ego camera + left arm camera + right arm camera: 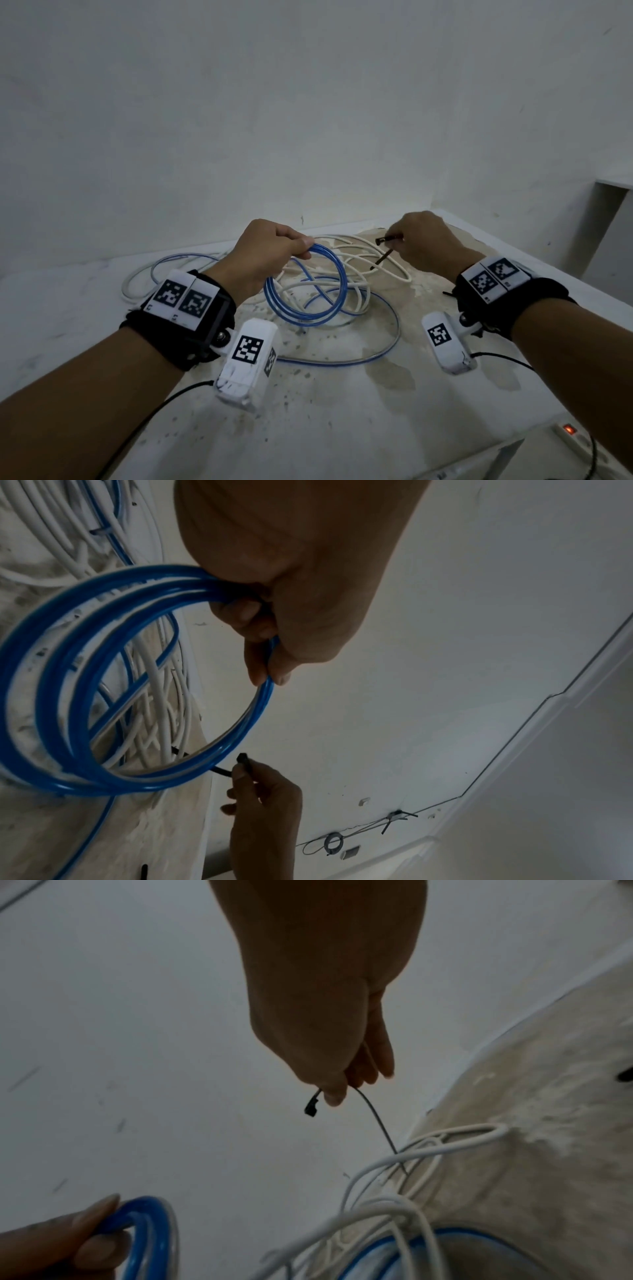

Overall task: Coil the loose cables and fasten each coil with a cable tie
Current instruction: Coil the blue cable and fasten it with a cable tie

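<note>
My left hand (274,253) grips the top of a blue cable coil (305,311) of a few loops, held upright above the table; the coil (68,696) fills the left wrist view under my left hand (267,631). The rest of the blue cable (390,329) trails loose on the table. A white cable (363,270) lies tangled behind the coil. My right hand (414,243) pinches a black cable tie (385,251) near its head, tail hanging toward the white cable. In the right wrist view my right hand (339,1088) shows the tie (377,1123) bent over the thumb.
The table (325,404) is stained and speckled and stands against a white wall. Another black tie (447,294) lies by my right wrist. A power strip with a lit red switch (568,429) sits below the table's right front corner.
</note>
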`<action>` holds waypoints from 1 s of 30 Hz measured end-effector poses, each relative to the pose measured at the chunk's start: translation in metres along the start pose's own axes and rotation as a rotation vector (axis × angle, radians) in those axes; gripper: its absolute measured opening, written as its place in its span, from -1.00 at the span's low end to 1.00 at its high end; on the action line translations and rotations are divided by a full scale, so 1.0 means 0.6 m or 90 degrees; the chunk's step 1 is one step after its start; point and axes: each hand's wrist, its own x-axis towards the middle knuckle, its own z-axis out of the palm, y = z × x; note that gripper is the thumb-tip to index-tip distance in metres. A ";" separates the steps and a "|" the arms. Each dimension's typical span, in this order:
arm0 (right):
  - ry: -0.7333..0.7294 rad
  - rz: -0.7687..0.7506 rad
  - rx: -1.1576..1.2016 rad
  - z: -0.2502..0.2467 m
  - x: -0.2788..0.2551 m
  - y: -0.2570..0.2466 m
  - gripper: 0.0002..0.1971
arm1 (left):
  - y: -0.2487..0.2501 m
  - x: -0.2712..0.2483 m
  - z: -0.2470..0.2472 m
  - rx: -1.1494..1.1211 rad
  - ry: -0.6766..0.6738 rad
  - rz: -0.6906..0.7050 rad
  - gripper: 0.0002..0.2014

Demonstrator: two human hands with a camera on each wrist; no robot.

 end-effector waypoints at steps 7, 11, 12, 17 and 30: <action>0.238 -0.149 0.113 -0.017 0.050 -0.092 -0.84 | 0.006 -0.015 -0.034 -0.026 -0.016 0.021 -0.86; 0.281 -0.201 0.184 -0.005 0.075 -0.170 -0.82 | -0.001 -0.019 -0.060 -0.049 0.006 0.026 -0.86; 0.269 -0.199 0.212 0.001 0.080 -0.192 -0.83 | -0.003 -0.020 -0.066 -0.052 0.013 0.028 -0.86; 0.025 -0.088 0.607 0.033 0.107 -0.285 -0.88 | -0.027 -0.016 -0.113 -0.022 0.079 0.029 -0.88; -0.298 0.055 0.997 0.115 0.145 -0.366 -0.83 | -0.117 0.034 -0.197 -0.034 0.198 0.014 -0.87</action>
